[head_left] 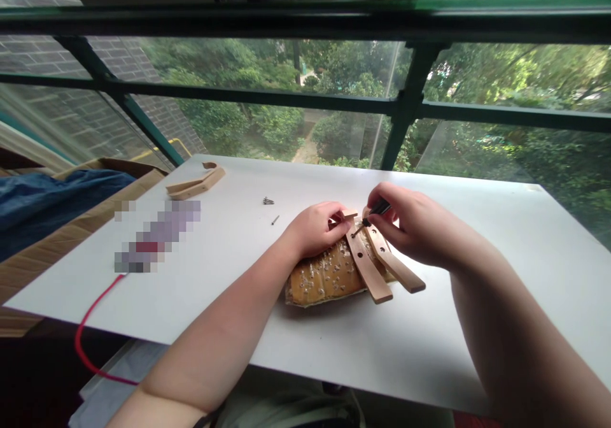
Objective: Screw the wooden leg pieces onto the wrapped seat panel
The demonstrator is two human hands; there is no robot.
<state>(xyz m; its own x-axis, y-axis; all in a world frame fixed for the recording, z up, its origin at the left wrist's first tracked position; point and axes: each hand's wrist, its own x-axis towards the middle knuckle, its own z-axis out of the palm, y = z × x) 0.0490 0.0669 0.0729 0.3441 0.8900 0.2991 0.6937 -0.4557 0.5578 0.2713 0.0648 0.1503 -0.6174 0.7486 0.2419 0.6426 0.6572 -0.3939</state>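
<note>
My right hand [398,221] is closed around a dark-handled screwdriver [380,207]. Its thin shaft slants down to a hole near the upper end of a flat wooden piece [367,267]. Close beside that piece lies a second wooden piece [396,262] with dark holes. Both rest across a tape-wrapped brown block [319,275] whose top is dotted with many small punctures. My left hand [322,227] has its fingers curled on the upper end of the first wooden piece, at the block's far side. Whether a screw sits under the screwdriver tip cannot be made out.
Several screws [268,201] lie in a small pile on the white table [229,237], with one loose screw [275,220] nearer. A wooden hook-shaped piece [198,185] is at the far left. A red cable [83,332] runs from a blurred-out object. A cardboard box [119,192] stands left; windows are behind.
</note>
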